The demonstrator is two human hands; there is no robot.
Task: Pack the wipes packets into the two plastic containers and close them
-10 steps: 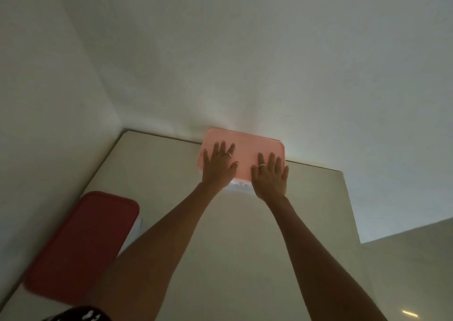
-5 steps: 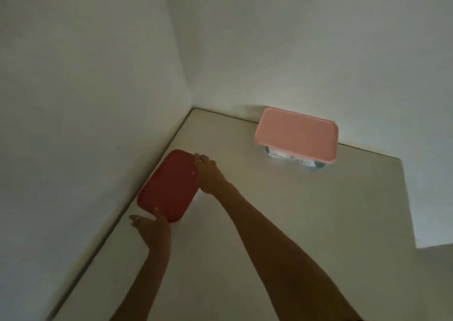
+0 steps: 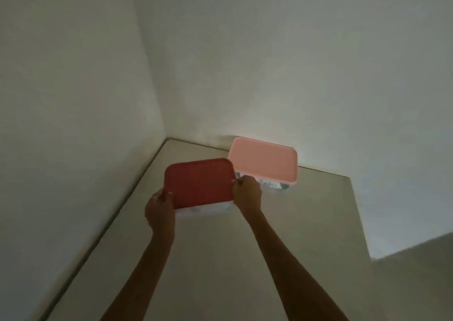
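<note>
A: What is there, biggest first?
B: A beige table [image 3: 220,259] set in a wall corner, carrying 2 lidded clear containers.

A: Where are they?
B: The pink-lidded container [image 3: 263,160] stands at the back wall. The red-lidded container [image 3: 198,182] sits just in front, to its left.

A: And the hands?
B: The left hand [image 3: 159,206] and right hand [image 3: 247,194] clasp the red-lidded one's short ends, fingers curled over its lid edge.
</note>
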